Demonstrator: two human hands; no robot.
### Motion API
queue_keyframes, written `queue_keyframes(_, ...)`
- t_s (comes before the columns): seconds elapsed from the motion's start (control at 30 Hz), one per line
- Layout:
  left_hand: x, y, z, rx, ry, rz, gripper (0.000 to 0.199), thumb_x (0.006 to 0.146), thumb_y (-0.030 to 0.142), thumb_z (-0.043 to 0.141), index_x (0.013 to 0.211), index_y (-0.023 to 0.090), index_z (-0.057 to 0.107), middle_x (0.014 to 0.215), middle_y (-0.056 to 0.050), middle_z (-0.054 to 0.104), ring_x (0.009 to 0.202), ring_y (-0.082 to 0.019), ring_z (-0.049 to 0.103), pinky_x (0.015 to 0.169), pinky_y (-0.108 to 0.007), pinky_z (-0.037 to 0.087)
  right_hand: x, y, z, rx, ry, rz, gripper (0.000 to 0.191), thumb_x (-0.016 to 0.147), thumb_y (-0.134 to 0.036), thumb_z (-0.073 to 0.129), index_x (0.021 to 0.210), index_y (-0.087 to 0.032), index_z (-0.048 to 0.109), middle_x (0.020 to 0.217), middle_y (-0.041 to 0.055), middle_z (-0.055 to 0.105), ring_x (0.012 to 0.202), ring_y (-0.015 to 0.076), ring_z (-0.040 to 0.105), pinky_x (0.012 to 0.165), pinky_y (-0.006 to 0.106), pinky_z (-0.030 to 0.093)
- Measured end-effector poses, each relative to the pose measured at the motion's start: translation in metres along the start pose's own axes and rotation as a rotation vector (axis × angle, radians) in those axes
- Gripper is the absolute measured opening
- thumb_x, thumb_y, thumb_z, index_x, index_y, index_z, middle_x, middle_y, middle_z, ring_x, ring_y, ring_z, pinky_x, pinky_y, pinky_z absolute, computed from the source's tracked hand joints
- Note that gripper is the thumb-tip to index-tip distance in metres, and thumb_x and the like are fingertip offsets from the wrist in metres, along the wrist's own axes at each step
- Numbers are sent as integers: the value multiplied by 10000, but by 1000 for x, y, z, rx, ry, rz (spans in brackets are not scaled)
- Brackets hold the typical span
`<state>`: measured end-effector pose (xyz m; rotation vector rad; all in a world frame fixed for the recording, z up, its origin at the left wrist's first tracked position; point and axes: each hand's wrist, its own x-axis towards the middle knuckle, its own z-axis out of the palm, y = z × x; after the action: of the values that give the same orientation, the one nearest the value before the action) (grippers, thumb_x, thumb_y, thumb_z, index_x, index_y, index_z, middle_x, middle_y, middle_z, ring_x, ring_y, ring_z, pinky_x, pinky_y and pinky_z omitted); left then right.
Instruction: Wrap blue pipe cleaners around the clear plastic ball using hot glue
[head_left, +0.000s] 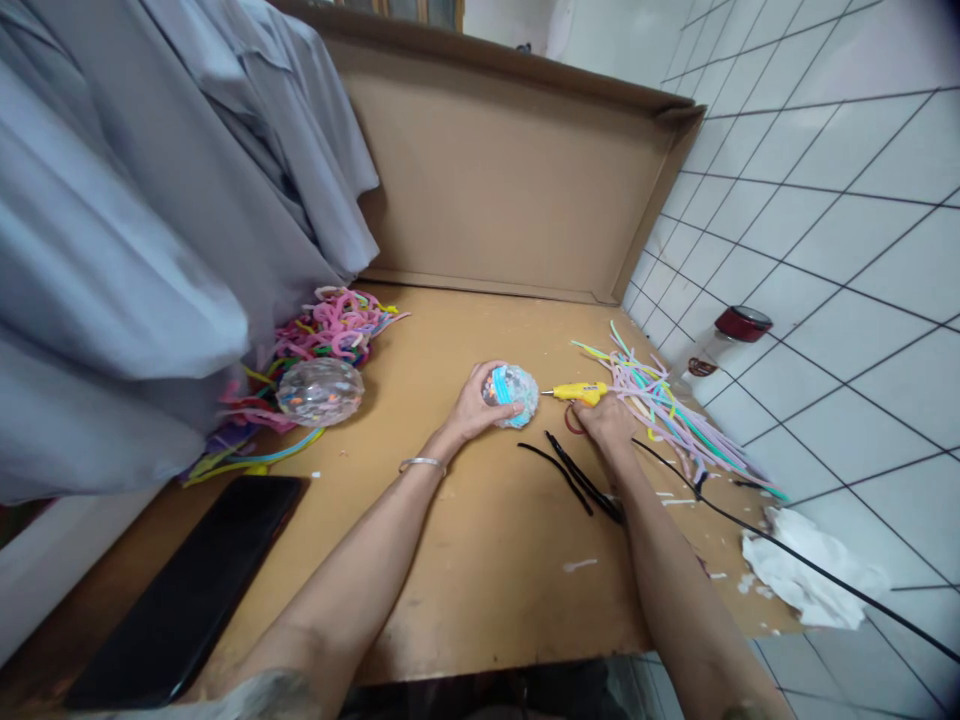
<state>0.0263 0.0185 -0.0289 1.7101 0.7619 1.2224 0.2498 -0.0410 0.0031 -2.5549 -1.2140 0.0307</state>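
Note:
My left hand (474, 405) is closed around a clear faceted ball (517, 397) wrapped in part with blue and pale fuzzy strands, keeping it just above or on the table. In my right hand (609, 422) is a yellow glue gun (581, 392), its metal nozzle pointing left at the ball's side. Whether the tip touches the ball I cannot tell. A few black pipe cleaners (574, 475) lie on the table between my forearms. Another clear faceted ball (321, 391) sits to the left, beside a heap of pink and multicoloured pipe cleaners (337, 325).
Pale pipe cleaners (667, 410) spread at right near a red-lidded jar (720, 345) and a crumpled white tissue (814, 570). A black cord (795, 555) runs off right. A black phone (195, 590) lies at left. Cardboard (510, 180) stands behind; grey fabric (150, 220) hangs at left.

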Motion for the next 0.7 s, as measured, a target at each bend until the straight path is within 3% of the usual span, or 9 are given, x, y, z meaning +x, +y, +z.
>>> queue_keyframes(0.3, 1, 2, 2, -61, -49, -40, 794, 555, 425, 838, 1234, 198, 494, 1276, -114, 550, 1138, -253, 561, 996, -390, 449, -7, -10, -9, 235, 335, -160, 533, 771, -458, 496, 1126, -71, 584, 1073, 205, 657, 976, 338, 622, 817, 422, 465)
queue_keyframes(0.43, 1, 4, 3, -98, -81, -73, 781, 559, 406, 835, 1227, 190, 494, 1166, -92, 605, 1041, -224, 596, 935, -362, 475, -13, -14, -14, 321, 374, -220, 481, 751, -435, 497, 1094, -108, 582, 991, 163, 665, 927, 315, 617, 792, 402, 463)
queue_keyframes(0.7, 0, 11, 4, -124, -84, -115, 756, 547, 369, 840, 1201, 171, 517, 1094, -73, 624, 936, -190, 610, 872, -328, 495, -25, -19, -19, 229, 423, -328, 396, 757, -412, 494, 1028, -128, 547, 915, 146, 617, 887, 306, 580, 764, 411, 452)
